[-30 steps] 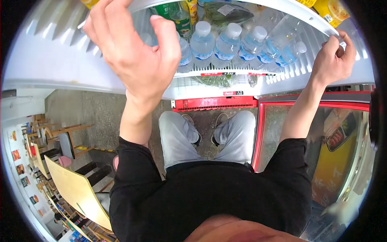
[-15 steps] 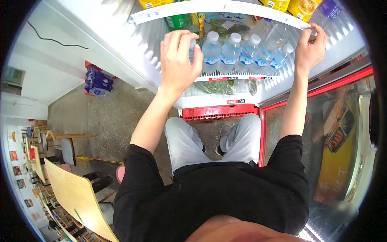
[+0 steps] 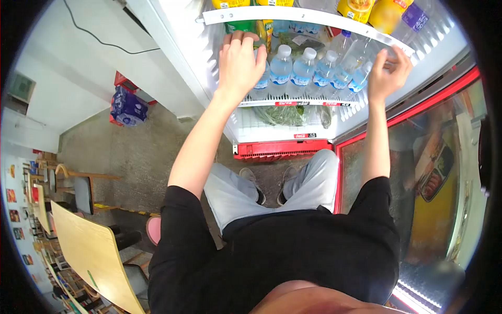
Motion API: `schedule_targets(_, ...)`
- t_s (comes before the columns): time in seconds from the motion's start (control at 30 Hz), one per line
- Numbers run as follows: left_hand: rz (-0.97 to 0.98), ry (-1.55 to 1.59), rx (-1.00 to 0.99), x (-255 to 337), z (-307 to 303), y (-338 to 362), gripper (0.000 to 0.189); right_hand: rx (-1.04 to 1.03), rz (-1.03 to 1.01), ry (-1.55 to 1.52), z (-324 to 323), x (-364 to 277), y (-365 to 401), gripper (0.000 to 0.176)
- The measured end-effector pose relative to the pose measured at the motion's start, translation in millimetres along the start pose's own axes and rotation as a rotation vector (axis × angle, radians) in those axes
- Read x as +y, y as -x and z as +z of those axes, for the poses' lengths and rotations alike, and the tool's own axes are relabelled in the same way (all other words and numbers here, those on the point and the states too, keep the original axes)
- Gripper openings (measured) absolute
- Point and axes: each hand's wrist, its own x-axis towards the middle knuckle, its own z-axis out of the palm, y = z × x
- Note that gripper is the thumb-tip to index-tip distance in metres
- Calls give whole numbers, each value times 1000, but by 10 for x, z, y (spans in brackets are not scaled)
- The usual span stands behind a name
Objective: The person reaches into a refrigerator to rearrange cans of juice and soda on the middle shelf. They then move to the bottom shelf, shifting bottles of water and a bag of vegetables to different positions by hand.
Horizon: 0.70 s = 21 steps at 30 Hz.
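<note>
My left hand [image 3: 240, 67] is at the left end of the drinks shelf, in front of a green bottle [image 3: 239, 25] and over the leftmost water bottle [image 3: 261, 86], whose top it partly hides. Its fingers are bent forward with the thumb apart. My right hand [image 3: 389, 76] hovers by the right end of the same shelf, fingers loosely curled and apart, just below the white rail [image 3: 303, 17] of the shelf above. Between my hands stands a row of white-capped water bottles [image 3: 301, 70]. The rightmost bottle [image 3: 359, 78] leans to the right, close to my right hand.
Yellow-labelled drinks [image 3: 357, 9] line the upper shelf. Bagged greens [image 3: 282, 115] lie on the shelf below, above the red fridge base [image 3: 282, 150]. The fridge door [image 3: 408, 172] stands open at my right. A blue-purple pack [image 3: 128, 106] and a wooden table [image 3: 89, 251] are at my left.
My right hand has come off the end of the white rail and moved left and down. My left hand has shifted up and right over the leftmost bottle. The view has tilted slightly.
</note>
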Motion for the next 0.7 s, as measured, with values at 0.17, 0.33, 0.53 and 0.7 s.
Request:
schedule_targets(0.17, -15, -69, -67, -183, 132, -157, 21, -634, -55, -257, 243, -401, 498, 6)
schedule_targets(0.33, -163, -252, -380, -256, 238, -381, 36, -841, -224, -350, 941, -511, 547, 17)
schedule_targets(0.53, -242, -244, -794, -324, 175, -509, 59, -1396, -157, -127, 1348, -497, 524, 56)
schedule_targets(0.7, -233, -243, -938, -243, 128, -494, 72, -1553, -180, -36, 1356, -391, 533, 73)
